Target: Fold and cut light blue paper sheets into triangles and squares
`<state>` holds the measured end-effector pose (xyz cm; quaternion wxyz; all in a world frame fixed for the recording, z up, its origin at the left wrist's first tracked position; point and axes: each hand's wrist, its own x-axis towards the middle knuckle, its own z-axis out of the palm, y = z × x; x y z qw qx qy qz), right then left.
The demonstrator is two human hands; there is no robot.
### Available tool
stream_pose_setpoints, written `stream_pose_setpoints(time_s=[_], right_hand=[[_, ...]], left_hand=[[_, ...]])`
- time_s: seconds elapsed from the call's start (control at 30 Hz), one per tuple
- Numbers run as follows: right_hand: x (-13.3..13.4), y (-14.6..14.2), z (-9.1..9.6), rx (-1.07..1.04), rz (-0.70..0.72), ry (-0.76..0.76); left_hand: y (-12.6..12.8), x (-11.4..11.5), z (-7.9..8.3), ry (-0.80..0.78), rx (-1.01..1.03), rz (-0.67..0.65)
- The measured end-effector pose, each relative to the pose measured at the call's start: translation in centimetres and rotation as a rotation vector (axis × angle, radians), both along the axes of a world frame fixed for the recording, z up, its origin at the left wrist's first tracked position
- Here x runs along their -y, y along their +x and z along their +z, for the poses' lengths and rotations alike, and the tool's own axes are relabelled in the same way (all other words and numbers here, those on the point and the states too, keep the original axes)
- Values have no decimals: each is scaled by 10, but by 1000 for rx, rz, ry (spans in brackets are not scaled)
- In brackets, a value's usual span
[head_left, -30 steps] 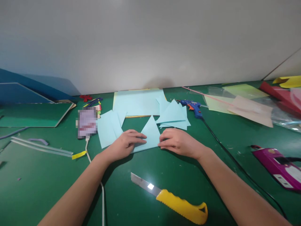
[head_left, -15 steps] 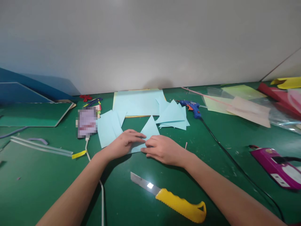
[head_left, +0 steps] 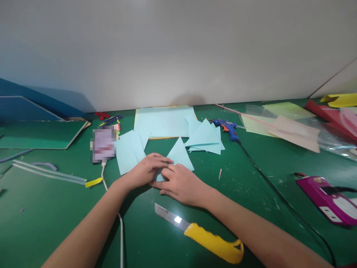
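Note:
A light blue sheet of paper (head_left: 180,153), folded to a pointed triangle, lies on the green table between my hands. My left hand (head_left: 152,168) is closed on its left side, fingers reaching over the paper. Along the near edge, my right hand (head_left: 181,185) is closed on the same paper with bent fingers, its fingertips close to the left hand's. Both hands cover the lower left part of the sheet. Nearer to me lies a utility knife (head_left: 213,242) with a yellow handle and its blade out, touched by neither hand.
Light blue sheets (head_left: 128,150) lie at the left, folded blue triangles (head_left: 205,136) at the right, and a larger sheet (head_left: 167,121) behind. A blue glue gun (head_left: 230,130) trails a black cord. A purple power strip (head_left: 326,199) and a white cable (head_left: 121,238) flank my arms.
My right hand has slid left and toward me along the paper's near edge, uncovering the triangle's right corner. My left hand has stayed in place.

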<state>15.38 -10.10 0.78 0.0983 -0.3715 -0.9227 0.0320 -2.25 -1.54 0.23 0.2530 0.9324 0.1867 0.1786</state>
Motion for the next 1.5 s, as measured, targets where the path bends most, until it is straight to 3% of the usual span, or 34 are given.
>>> stream_pose_setpoints(time_s=[0.23,0.43,0.6,0.9,1.03,1.2,1.5], right_hand=[[-4,15,-2,-58,-43,4],[-8,28,-13,-129,-99,-68],[-6,30,-17,-130,-135,-150],[-5,33,-12,-271,-233,-124],[-7,38,-10,-396,-310,-105],[-7,46,-8,-422,-304,-171],[-10,51,-6,-461,-303,-247]], left_hand=[[0,1,0,-194,100,150],[-1,3,-1,-255,111,232],[-3,3,-1,-254,106,186],[1,10,2,-53,2,169],[0,10,1,-201,39,167],[-2,7,2,-447,182,228],[1,13,12,-408,68,240]])
